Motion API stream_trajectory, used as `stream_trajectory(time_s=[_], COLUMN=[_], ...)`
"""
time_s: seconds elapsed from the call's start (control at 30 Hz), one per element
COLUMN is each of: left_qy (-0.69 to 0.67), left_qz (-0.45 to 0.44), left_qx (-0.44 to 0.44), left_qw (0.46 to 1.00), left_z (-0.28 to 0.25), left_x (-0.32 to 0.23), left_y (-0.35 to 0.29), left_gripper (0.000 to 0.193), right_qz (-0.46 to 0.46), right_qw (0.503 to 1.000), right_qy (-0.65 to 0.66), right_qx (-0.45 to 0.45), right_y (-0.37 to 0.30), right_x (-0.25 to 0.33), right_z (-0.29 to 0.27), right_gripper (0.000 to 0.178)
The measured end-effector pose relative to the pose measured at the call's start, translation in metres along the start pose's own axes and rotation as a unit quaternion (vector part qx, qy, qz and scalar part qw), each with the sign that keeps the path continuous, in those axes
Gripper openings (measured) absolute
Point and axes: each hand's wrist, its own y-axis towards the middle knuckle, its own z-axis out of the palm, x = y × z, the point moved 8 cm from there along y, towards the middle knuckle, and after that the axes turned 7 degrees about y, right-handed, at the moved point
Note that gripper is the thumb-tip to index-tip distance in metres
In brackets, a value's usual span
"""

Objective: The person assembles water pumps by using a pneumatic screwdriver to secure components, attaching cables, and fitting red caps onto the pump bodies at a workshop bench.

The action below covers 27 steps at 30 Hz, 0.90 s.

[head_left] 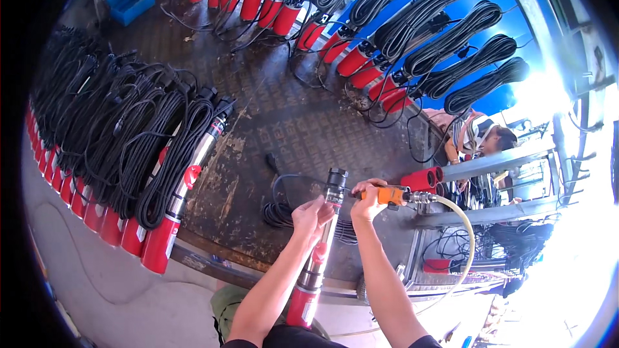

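A submersible pump (316,259), a long silver tube with a red lower end and black top fitting, leans upright against the table's front edge before me. My left hand (309,216) is closed at its upper part, just below the black fitting; part of the fingers is hidden. To its right, my right hand (367,200) grips an orange air-powered screwdriver (387,195), whose left end points at the top of the pump. A pale hose (465,235) runs from the tool's metal coupling. A black cable coil (277,214) lies on the table behind the pump.
Many similar pumps (158,241) with black cable bundles stand in a row on the left. More line the far edge (351,63). A blue bin (131,4) sits far left on the worn table (258,148). Metal rails (496,161) and another person (477,135) are at right.
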Motion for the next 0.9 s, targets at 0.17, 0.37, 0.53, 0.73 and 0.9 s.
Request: stream_trajectory(time_s=[0.17,0.37,0.53,0.73,0.9], left_qy=[0.010,-0.059,-0.064,-0.083,-0.120], left_qz=[-0.025,-0.075,-0.082,-0.106,-0.127], left_qx=[0.024,0.058,0.153,0.121,0.068], left_qw=[0.999,0.994,0.983,0.983,0.982], left_z=[0.017,0.026,0.045,0.047,0.046], left_x=[0.015,0.027,0.019,0.024,0.035], left_y=[0.003,0.010,-0.008,-0.013,0.003], left_gripper=[0.013,0.014,0.015,0.016,0.018], right_qz=[-0.016,-0.017,0.023,0.041,0.028], right_qw=[1.000,0.999,0.995,0.994,0.995], right_qy=[0.003,0.037,0.099,0.098,0.088], right_qx=[-0.011,-0.010,-0.009,0.012,0.045], right_y=[0.003,-0.017,-0.030,-0.029,-0.027], right_x=[0.003,0.034,0.049,0.045,0.031], right_z=[-0.004,0.004,0.008,0.006,0.007], right_gripper=[0.025,0.031,0.030,0.031,0.030])
